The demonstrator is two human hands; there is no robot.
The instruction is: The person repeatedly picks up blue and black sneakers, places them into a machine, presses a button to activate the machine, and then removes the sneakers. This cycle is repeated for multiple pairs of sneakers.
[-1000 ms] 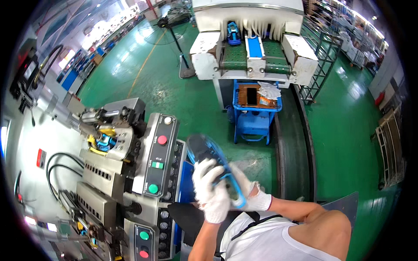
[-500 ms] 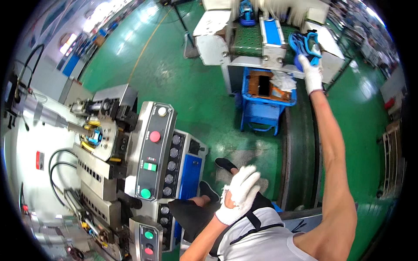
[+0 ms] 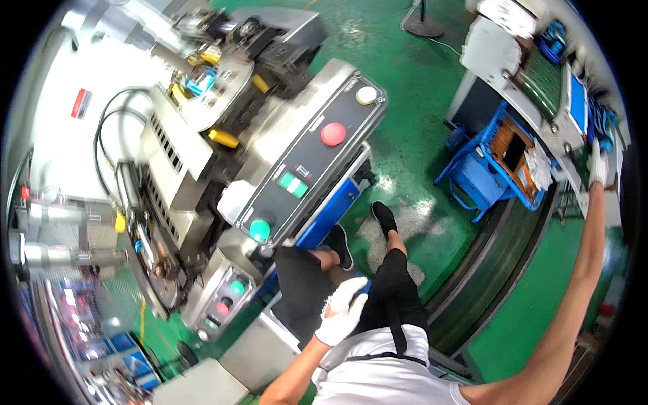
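Observation:
My right arm stretches out to the far right, and my right hand (image 3: 597, 167), in a white glove, reaches to a cluster of dark and light blue shoe-like pieces (image 3: 603, 123) beside the conveyor. Its fingers are small and blurred there, so their grip does not show. In front of my waist, my left hand (image 3: 342, 312), also in a white glove, hangs in the air with its fingers apart and nothing in it. On the machine at left, a light blue piece (image 3: 202, 82) sits between yellow parts. Another blue shoe-like piece (image 3: 553, 42) lies on the green conveyor.
A control panel (image 3: 312, 152) with red, green and white buttons slants close at my left, with a smaller button box (image 3: 223, 297) below. A blue cart (image 3: 478, 182) with a brown tray stands under the conveyor end (image 3: 543, 94). A dark curved track (image 3: 496, 253) runs along my right.
My view has swung left, so the machine looks nearer and the conveyor sits farther right. My right hand stays at the blue pieces; my left hand remains raised before my waist.

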